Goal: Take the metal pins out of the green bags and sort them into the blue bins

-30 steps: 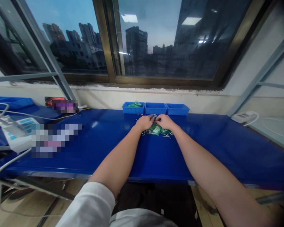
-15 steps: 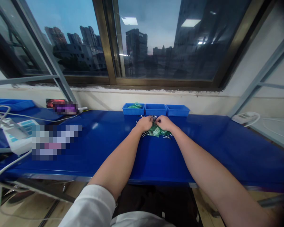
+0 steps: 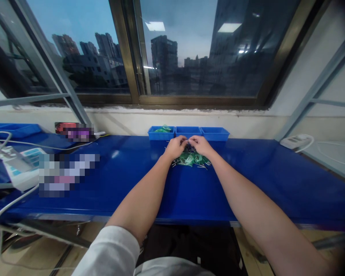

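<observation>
Both hands meet over a pile of thin, dark and silvery sticks [image 3: 202, 166] and green plastic pieces [image 3: 189, 158] on the blue table. My left hand [image 3: 176, 147] is closed, its fingertips pinched near the top of the pile. Right beside it, my right hand [image 3: 199, 145] is also closed, fingertips almost touching those of the left. Whatever is between the fingers is too small to make out. Behind the hands stand three blue bins; the left bin [image 3: 161, 136] holds green plastic, while the middle bin [image 3: 187, 130] and right bin [image 3: 215, 134] show nothing above their rims.
The blue table [image 3: 126, 184] runs under a window. On its left lie a white device [image 3: 24, 168] with cables, a blurred patch and a phone-like object [image 3: 66, 128]. A white power strip [image 3: 294, 142] sits at the right, near metal frame posts.
Both hands have risen slightly above the pile, and their fingertips have come closer together. More of the sticks below them shows. The view has shifted a little.
</observation>
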Demonstrator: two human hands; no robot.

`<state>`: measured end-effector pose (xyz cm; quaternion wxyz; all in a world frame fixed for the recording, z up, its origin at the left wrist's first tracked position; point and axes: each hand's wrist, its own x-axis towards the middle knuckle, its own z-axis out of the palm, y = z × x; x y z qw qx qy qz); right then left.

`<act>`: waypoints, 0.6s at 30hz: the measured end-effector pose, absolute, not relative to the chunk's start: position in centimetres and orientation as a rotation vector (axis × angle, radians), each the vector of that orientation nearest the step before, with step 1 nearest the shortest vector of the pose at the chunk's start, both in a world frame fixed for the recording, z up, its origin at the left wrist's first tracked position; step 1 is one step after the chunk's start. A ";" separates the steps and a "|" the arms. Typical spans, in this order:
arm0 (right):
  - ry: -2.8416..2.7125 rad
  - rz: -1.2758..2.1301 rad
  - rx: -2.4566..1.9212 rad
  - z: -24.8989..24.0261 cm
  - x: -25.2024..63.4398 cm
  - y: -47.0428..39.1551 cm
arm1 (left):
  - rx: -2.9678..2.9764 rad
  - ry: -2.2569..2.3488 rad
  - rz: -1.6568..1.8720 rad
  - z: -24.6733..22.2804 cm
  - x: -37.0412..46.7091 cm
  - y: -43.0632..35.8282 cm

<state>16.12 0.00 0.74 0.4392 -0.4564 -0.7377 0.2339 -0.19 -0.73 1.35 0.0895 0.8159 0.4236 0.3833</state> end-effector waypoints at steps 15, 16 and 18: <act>-1.381 0.919 -1.026 1.1 16.5 -0.1 | 2.438 1.419 1.044 1.0 -0.3 -0.4; -1.370 0.870 -1.031 1.1 16.7 0.0 | 2.426 1.434 1.039 1.0 -0.3 -0.4; -1.345 0.706 -1.074 1.1 17.2 0.2 | 2.398 1.480 1.045 1.0 -0.3 -0.3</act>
